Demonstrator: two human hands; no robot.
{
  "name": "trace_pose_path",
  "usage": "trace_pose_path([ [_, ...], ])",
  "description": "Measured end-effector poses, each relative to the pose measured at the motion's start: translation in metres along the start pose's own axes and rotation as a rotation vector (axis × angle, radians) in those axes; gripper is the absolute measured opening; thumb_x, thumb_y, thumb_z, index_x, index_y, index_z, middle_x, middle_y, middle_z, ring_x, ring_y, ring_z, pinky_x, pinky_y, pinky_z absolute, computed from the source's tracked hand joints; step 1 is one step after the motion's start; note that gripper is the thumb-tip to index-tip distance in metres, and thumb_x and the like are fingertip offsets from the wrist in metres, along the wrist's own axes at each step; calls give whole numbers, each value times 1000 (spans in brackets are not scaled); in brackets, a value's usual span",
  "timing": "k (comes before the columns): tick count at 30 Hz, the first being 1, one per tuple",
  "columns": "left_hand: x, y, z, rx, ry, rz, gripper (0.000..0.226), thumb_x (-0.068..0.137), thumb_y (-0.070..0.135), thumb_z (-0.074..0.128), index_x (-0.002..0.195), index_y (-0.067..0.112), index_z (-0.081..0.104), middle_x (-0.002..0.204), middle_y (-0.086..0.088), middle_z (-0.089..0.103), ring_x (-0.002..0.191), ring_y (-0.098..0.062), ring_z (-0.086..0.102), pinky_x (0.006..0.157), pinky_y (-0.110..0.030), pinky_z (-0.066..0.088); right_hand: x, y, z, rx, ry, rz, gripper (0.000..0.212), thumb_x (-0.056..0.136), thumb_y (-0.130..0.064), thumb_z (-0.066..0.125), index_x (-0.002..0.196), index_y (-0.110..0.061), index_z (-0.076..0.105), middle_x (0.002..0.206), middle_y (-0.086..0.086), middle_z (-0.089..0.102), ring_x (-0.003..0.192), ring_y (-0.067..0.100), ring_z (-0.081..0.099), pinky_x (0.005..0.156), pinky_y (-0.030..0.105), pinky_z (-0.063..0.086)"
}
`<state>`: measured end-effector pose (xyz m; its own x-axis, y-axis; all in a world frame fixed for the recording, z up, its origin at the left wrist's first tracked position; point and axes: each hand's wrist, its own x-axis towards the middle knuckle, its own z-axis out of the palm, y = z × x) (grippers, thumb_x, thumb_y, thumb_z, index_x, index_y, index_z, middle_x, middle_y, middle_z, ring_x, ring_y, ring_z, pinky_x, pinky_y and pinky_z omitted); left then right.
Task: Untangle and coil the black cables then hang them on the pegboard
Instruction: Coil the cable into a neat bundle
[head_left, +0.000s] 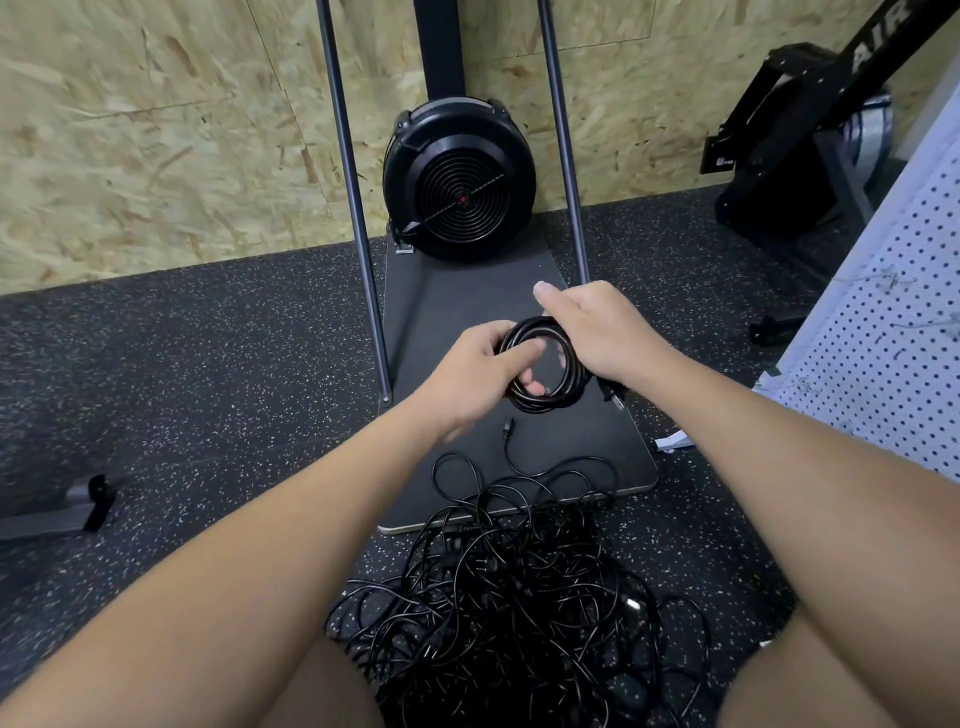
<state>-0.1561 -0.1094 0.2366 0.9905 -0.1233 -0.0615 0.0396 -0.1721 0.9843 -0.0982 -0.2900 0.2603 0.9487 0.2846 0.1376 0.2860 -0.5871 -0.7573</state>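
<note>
Both hands grasp one coiled black cable (545, 366): left hand (480, 376) pinching its near rim, right hand (597, 332) clasping the far side. Below them lies the tangled pile (514, 597); pegboard (893, 322) stands right. Keeping loops even should help hanging.

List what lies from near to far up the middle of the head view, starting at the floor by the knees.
tangled pile of black cables → loose plug end → coiled cable held by left hand and right hand → black fan housing → OSB wall
</note>
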Motion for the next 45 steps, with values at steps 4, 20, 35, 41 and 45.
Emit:
trace_pose_path([
  [4, 4, 1, -8, 165, 91, 58, 19, 102, 10, 70, 102, -8, 63, 63, -8, 62, 59, -29, 69, 77, -59, 67, -7, 0, 1, 30, -186, -12, 78, 95, -83, 49, 87, -7, 67, 76, 6, 73, 65, 21, 61, 71, 48, 54],
  [20, 3, -8, -8, -120, -1, 5, 24, 106, 27, 72, 95, 7, 63, 80, -5, 62, 93, -32, 74, 91, -46, 53, -15, -3, 7, 38, 13, -56, 41, 110, -52, 56, 87, -21, 68, 75, 2, 76, 61, 9, 68, 62, 30, 47],
  [35, 12, -19, -49, 346, 59, 25, 13, 95, 6, 82, 101, 1, 71, 73, -3, 69, 59, -20, 70, 62, -36, 60, 3, 20, -29, 67, -67, 52, 35, 109, -31, 63, 85, -13, 81, 81, 13, 79, 55, 25, 48, 54, 38, 38],
  [41, 12, -21, -42, 368, 70, 30, 12, 95, 14, 81, 100, 7, 73, 67, -6, 71, 63, -21, 68, 68, -37, 58, 3, 22, -30, 250, 77, 101, 34, 106, -38, 64, 95, -10, 79, 69, -1, 65, 63, 26, 44, 59, 40, 36],
  [45, 13, -21, -39, 458, 94, 66, 8, 94, 14, 77, 94, 9, 70, 68, -9, 72, 58, -18, 68, 68, -41, 60, -13, 6, -26, 100, -286, 79, 38, 98, -57, 75, 100, -19, 78, 69, 10, 58, 57, 20, 57, 56, 40, 45],
])
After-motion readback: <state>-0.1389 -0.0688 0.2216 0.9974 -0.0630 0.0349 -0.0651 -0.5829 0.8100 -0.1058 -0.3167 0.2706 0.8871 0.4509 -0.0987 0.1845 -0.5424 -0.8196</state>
